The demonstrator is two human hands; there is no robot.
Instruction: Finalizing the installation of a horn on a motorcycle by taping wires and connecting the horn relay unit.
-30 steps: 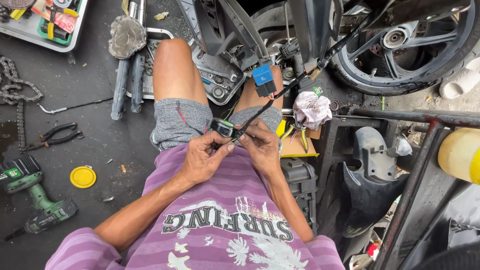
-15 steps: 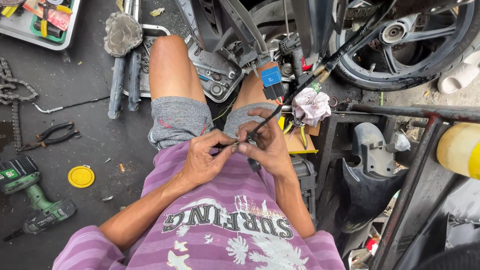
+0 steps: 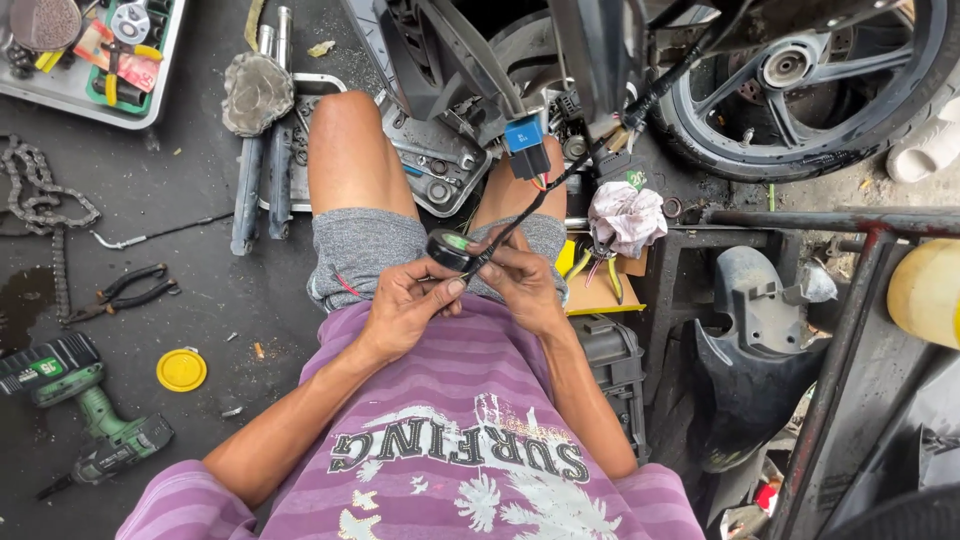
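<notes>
I sit on the ground with both hands over my lap. My left hand (image 3: 408,300) holds a small black roll of tape (image 3: 449,247) with a green centre. My right hand (image 3: 522,281) pinches a black wire bundle (image 3: 520,215) just beside the roll. The bundle runs up to a blue relay block (image 3: 524,137) hanging from the motorcycle frame (image 3: 600,60) in front of me.
A motorcycle wheel (image 3: 810,80) stands at the top right. On the dark floor to my left lie a green cordless drill (image 3: 85,405), a yellow lid (image 3: 181,370), pliers (image 3: 125,292), a chain (image 3: 45,215) and a tool tray (image 3: 90,50). A crumpled rag (image 3: 625,215) rests to the right.
My hands have stayed together over my lap. The tape roll now sits higher, above my left thumb, with its green centre showing. The view has shifted slightly.
</notes>
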